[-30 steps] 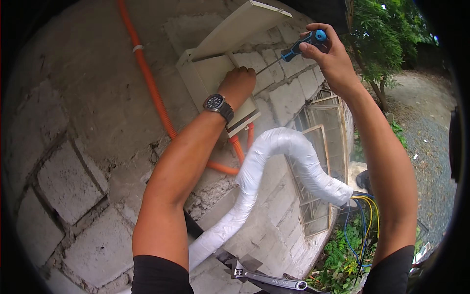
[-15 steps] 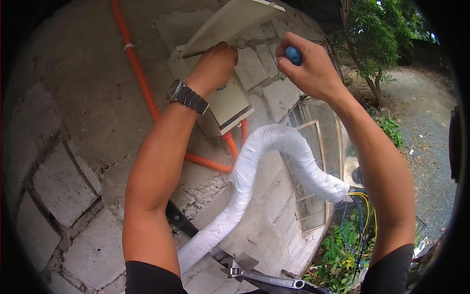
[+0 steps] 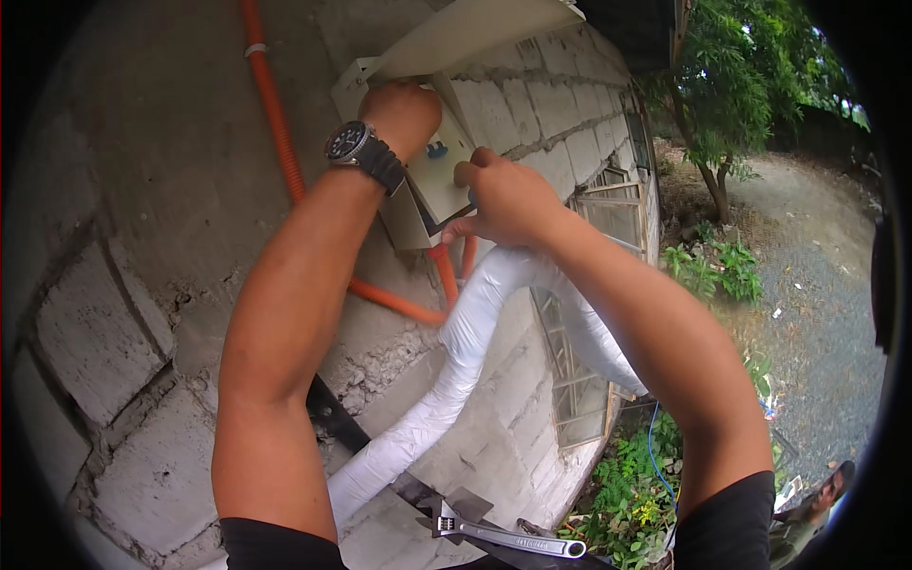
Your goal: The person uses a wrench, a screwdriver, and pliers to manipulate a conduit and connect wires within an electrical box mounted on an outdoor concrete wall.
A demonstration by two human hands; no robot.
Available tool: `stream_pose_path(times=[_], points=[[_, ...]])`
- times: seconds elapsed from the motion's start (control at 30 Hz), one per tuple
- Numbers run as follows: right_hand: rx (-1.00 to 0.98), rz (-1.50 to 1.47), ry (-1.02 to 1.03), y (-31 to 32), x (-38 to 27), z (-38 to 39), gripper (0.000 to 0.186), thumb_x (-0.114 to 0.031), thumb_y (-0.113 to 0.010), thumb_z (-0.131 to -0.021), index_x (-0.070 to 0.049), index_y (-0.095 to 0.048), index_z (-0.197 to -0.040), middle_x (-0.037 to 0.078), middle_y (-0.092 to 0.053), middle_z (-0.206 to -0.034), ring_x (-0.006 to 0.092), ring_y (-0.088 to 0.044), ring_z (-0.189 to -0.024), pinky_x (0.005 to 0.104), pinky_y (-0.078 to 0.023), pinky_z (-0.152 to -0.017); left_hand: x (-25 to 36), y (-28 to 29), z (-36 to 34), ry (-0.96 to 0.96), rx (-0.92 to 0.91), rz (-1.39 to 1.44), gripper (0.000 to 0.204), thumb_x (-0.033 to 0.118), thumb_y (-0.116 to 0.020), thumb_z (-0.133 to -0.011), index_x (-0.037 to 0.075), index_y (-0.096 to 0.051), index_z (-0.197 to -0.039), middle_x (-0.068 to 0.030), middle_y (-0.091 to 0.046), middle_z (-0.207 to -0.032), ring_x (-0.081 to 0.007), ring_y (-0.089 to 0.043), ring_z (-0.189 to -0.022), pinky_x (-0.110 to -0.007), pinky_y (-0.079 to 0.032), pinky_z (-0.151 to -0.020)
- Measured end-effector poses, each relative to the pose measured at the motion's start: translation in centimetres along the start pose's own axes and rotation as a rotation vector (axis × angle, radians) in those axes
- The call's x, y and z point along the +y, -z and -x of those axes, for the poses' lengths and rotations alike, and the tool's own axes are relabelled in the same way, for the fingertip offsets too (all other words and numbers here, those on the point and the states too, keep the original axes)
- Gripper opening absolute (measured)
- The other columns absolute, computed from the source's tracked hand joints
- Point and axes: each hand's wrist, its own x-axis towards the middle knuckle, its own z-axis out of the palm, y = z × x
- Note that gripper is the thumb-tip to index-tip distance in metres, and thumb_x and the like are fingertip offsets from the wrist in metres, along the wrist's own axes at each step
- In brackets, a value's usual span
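The beige box (image 3: pixel 440 182) is sitting ahead, its long axis slanting down rightward. My left hand (image 3: pixel 403 116) is covering the upper end, its grip hidden; my right hand (image 3: pixel 511 198), nearer the lower end, is gripping a blue handle (image 3: pixel 472 198).

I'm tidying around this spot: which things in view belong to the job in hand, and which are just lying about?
Likely part of the job:
cream box, open, left hand at it
blue tool, mostly hidden in the right hand

Apparently just lying about:
adjustable wrench, near the lower edge, touched by neither hand
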Motion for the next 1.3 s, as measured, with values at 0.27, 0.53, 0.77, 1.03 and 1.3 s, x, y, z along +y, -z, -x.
stream_pose_path(times=[0.27,0.53,0.77,1.03,1.3], points=[[0.289,0.34,0.258,-1.6,0.1,0.0,0.016,-0.018,-0.071,-0.08,-0.008,-0.067,-0.092,0.013,-0.068,-0.096,0.0317,-0.074,-0.072,0.0426,-0.058,-0.057,-0.8,-1.0,-0.3,-0.034,0.127,0.062,0.02,0.008,-0.063,-0.09,0.001,-0.074,-0.105,-0.0199,-0.073,-0.109,-0.038,-0.07,-0.106,-0.046,-0.058,-0.091],[0.499,0.372,0.229,1.6,-0.7,0.5,0.005,-0.015,-0.067,-0.082,-0.013,-0.064,-0.084,0.011,-0.063,-0.087,0.0293,-0.072,-0.067,0.0414,-0.056,-0.053,-2.9,0.0,-0.5,0.016,0.172,0.579,0.025,0.011,-0.064,-0.097,0.008,-0.074,-0.119,-0.0172,-0.075,-0.11,-0.034,-0.071,-0.103,-0.042,-0.054,-0.093],[0.487,0.512,0.372,6.6,0.4,4.5,0.006,-0.016,-0.067,-0.083,-0.014,-0.063,-0.085,0.009,-0.059,-0.082,0.0266,-0.067,-0.06,0.0402,-0.054,-0.052,-0.4,3.2,0.5,-0.175,0.0,1.269,0.027,0.024,-0.077,-0.095,0.001,-0.075,-0.109,-0.0003,-0.074,-0.099,-0.01,-0.065,-0.093,-0.03,-0.052,-0.086],[0.157,0.707,0.092,16.1,-1.4,15.9,0.008,-0.014,-0.07,-0.082,-0.011,-0.065,-0.088,0.009,-0.062,-0.08,0.0301,-0.068,-0.064,0.0434,-0.053,-0.054,2.5,2.1,0.3,-0.205,0.17,1.432,0.024,0.028,-0.074,-0.1,0.006,-0.076,-0.111,0.0071,-0.067,-0.091,-0.0032,-0.055,-0.082,-0.023,-0.048,-0.076],[-0.409,0.854,-0.762,23.0,5.1,31.0,0.014,-0.015,-0.068,-0.083,-0.008,-0.071,-0.095,0.018,-0.071,-0.08,0.0395,-0.071,-0.077,0.0512,-0.055,-0.068,-0.5,-1.7,-1.1,-0.175,0.032,1.269,0.029,0.035,-0.073,-0.1,0.009,-0.074,-0.114,0.0086,-0.063,-0.096,-0.0016,-0.052,-0.082,-0.02,-0.042,-0.073]])
